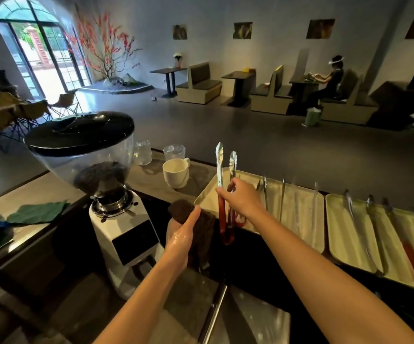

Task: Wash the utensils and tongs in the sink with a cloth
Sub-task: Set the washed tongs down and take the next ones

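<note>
My right hand (243,198) grips a pair of red-handled metal tongs (223,187) around the middle, holding them upright over the dark sink (248,266), tips pointing up. My left hand (179,242), wet, holds a dark brown cloth (202,234) just left of the tongs' red handle, thumb on top of the cloth. Behind the tongs a metal tray (305,212) carries several long metal utensils. A second tray (342,234) to the right holds more tongs (364,229), some with red handles.
A white coffee grinder (116,194) with a bean hopper stands close to the left of my left hand. A white cup (176,172) and two clear glasses (142,152) sit behind the sink. A green cloth (37,212) lies on the counter at left.
</note>
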Demonstrator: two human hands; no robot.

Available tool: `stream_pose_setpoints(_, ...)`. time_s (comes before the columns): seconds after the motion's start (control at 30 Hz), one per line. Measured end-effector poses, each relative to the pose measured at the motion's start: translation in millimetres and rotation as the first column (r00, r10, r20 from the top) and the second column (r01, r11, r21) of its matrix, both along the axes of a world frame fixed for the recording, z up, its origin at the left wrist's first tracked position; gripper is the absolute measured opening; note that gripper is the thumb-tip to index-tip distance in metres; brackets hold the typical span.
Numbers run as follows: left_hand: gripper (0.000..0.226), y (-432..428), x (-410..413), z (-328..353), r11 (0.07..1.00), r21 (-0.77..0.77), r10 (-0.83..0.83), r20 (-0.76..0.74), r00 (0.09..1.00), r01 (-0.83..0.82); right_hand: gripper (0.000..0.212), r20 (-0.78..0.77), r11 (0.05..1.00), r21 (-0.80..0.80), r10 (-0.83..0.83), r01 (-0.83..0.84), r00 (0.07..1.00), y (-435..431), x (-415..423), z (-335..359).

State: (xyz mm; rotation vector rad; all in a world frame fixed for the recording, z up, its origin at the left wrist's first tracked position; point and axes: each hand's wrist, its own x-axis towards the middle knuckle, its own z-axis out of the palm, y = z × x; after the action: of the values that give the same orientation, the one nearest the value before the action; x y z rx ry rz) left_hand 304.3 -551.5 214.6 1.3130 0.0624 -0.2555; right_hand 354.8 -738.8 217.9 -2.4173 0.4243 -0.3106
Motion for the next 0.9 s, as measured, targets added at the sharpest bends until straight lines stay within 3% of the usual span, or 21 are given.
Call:
stream_pose_setpoints(0.07,0.026,-6.7,12.4,-0.4,1.0,0.024,0.017,-0.016,1.0,-0.016,0.038,-0.036,0.999,-0.035,-0.007,0.006,0.999,-1.4,19.6,-1.4)
stream_pose_setpoints(0.23,0.026,-15.2,30.8,-8.1,0.999,0.03,0.047,-0.066,0.997,-0.045,0.041,-0.134,0.988,-0.146,-0.062,0.042,0.989,-7.0,56.2,-7.7)
stream_pose_setpoints(0.4,0.028,-15.0,38.9,-20.4,0.999,-0.016,0.028,-0.13,0.991,-0.031,0.033,-0.128,0.97,-0.228,-0.12,0.088,0.984,-11.3,82.9,-26.2)
stream_pose_setpoints(0.53,0.037,-16.0,38.7,-29.0,0.999,-0.01,0.037,-0.157,0.987,-0.039,0.04,-0.145,0.937,-0.341,-0.126,0.069,0.981,-6.3,83.6,-29.4)
stream_pose_setpoints(0.77,0.045,-1.9,34.6,-30.8,1.0,-0.013,0.023,-0.168,0.985,-0.025,0.061,-0.084,0.839,-0.536,-0.156,0.088,0.984,8.4,76.9,-29.5)
stream_pose_setpoints(0.83,0.039,6.2,33.1,-30.0,0.999,-0.019,0.032,-0.173,0.984,-0.036,0.057,-0.04,0.833,-0.543,-0.158,0.111,0.987,12.1,69.7,-25.2)
stream_pose_setpoints(0.9,0.048,13.3,31.3,-28.3,0.998,0.001,0.059,-0.171,0.984,-0.06,0.048,0.009,0.86,-0.495,-0.134,0.121,0.991,18.7,60.1,-20.8)
